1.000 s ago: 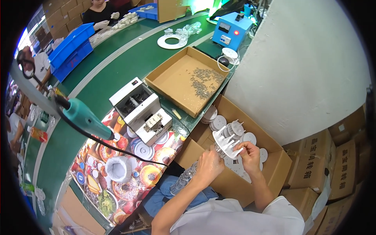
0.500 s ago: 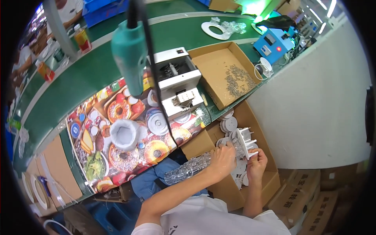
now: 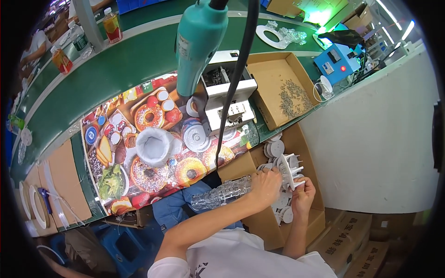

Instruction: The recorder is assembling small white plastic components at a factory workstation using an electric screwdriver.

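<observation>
Both hands, the left hand point(image 3: 265, 184) and right hand point(image 3: 302, 195), are closed on a white pronged plastic part point(image 3: 288, 172) held over the open cardboard box point(image 3: 307, 222) of similar white pieces. It looks light, stiff and somewhat brittle at the prongs, so the flat body seems the safer place to hold.

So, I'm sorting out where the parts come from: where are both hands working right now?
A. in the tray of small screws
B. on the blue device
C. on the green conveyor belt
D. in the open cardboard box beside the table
D: the left hand and right hand hold white plastic parts inside the open cardboard box, below the table edge.
</observation>
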`<state>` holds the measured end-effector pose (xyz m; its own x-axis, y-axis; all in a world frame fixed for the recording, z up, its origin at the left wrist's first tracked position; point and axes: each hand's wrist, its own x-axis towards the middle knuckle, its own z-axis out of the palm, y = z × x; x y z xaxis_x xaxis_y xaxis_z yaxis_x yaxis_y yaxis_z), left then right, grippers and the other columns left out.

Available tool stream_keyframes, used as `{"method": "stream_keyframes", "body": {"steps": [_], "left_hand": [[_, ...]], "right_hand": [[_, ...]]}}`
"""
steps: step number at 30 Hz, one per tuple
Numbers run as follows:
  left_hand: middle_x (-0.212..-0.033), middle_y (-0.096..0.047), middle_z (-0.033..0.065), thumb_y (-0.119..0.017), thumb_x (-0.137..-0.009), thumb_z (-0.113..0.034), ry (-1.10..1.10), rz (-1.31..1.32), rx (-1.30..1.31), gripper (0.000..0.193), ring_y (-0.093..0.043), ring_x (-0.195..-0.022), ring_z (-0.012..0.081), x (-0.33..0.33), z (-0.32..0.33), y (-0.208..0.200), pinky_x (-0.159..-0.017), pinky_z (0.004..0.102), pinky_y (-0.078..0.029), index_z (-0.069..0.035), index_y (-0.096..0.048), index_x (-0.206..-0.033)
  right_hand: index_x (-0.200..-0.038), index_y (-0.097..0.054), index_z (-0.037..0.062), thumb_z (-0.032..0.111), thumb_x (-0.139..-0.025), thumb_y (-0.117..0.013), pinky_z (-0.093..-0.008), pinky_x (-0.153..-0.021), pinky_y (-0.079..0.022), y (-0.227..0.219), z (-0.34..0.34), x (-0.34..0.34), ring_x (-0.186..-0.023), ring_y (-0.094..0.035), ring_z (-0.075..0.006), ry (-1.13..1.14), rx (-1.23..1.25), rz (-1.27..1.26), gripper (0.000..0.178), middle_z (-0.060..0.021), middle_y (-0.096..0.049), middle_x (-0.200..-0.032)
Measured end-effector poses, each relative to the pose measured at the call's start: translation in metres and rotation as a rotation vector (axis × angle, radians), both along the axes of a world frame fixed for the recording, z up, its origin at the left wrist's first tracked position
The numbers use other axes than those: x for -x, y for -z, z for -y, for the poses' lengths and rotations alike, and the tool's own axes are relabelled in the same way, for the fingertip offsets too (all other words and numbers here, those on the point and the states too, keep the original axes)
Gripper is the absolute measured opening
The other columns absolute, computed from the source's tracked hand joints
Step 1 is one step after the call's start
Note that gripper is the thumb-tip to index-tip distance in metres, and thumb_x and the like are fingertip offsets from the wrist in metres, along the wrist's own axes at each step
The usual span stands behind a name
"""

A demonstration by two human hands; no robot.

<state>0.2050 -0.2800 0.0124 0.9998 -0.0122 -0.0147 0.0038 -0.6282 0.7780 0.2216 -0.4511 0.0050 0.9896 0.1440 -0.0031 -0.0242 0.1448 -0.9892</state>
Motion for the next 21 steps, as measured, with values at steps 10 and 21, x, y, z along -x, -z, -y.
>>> {"method": "stream_keyframes", "body": {"steps": [10, 21], "left_hand": [[-0.101, -0.047, 0.0335, -0.062, -0.065, -0.005, 0.275, 0.075, 0.208, 0.042, -0.048, -0.097, 0.0450, 0.021, -0.038, -0.007, -0.080, 0.0472, -0.042, 0.010, -0.044, -0.100], [-0.126, -0.046, 0.0104, -0.065, -0.071, -0.009, 0.266, 0.496, 0.078, 0.057, -0.039, -0.119, 0.0340, 0.070, -0.096, -0.034, -0.102, 0.0460, -0.029, -0.012, -0.046, -0.124]], "right_hand": [[-0.086, -0.058, -0.0007, 0.018, -0.087, -0.060, -0.0229, -0.071, -0.043, -0.048, -0.027, 0.013, -0.076, -0.055, -0.0110, 0.000, 0.309, 0.142, 0.018, -0.0055, -0.061, -0.080], [-0.091, -0.055, -0.0031, 0.032, -0.079, -0.069, -0.0294, -0.074, -0.042, -0.084, -0.099, 0.017, -0.081, -0.054, -0.0196, -0.294, 0.085, 0.522, 0.040, -0.0135, -0.058, -0.089]]}}
